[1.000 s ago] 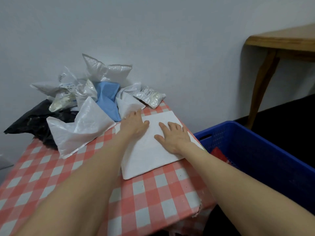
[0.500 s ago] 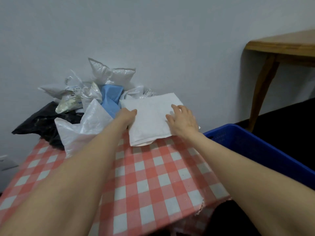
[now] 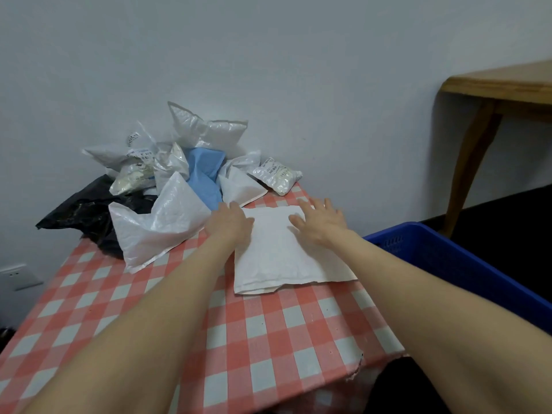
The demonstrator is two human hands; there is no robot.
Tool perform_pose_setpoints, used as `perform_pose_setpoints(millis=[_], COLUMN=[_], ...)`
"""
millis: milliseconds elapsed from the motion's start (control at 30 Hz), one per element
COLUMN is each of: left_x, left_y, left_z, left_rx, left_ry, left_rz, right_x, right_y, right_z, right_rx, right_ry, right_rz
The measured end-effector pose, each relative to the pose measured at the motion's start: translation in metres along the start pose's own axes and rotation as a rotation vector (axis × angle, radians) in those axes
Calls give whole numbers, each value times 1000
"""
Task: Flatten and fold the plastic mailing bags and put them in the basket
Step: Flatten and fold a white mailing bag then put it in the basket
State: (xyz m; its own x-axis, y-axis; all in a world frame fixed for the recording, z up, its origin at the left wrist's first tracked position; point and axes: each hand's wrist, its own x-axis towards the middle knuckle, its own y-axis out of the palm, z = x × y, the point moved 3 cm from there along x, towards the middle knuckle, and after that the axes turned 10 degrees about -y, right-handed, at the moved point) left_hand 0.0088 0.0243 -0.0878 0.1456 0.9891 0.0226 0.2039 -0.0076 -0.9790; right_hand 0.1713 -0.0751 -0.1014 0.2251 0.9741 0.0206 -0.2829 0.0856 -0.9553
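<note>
White bag (image 3: pixel 280 258) lies folded on the desk (image 3: pixel 268 339), left hand (image 3: pixel 230 225) and right hand (image 3: pixel 321 224) open, palms pressing it flat to set the crease.

A plain room in a home, it seems: a small bench (image 3: pixel 268 339) under a red-and-white checked cloth stands against a bare pale wall (image 3: pixel 268 55) with a socket (image 3: pixel 18 274) low down, a wooden side table (image 3: pixel 501 85) to the right, and dark floor (image 3: pixel 507 210).

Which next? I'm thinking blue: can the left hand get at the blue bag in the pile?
Probably yes: the left hand lies right beside the blue bag, whose near side is uncovered, though white bags flank it.
</note>
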Motion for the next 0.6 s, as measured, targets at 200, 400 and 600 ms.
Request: perform_pose_setpoints(millis=[200,400,600], left_x=[4,9,9], left_y=[25,58,62], left_z=[-25,-20,-20], left_rx=[22,-52,-52], left_ry=[264,167,166], left_rz=[101,272,241], right_x=[29,34,35], right_y=[18,40,44], right_z=[1,-7,-9], right_rx=[-29,27,30], right_ry=[-21,23,28], right_rz=[101,181,181])
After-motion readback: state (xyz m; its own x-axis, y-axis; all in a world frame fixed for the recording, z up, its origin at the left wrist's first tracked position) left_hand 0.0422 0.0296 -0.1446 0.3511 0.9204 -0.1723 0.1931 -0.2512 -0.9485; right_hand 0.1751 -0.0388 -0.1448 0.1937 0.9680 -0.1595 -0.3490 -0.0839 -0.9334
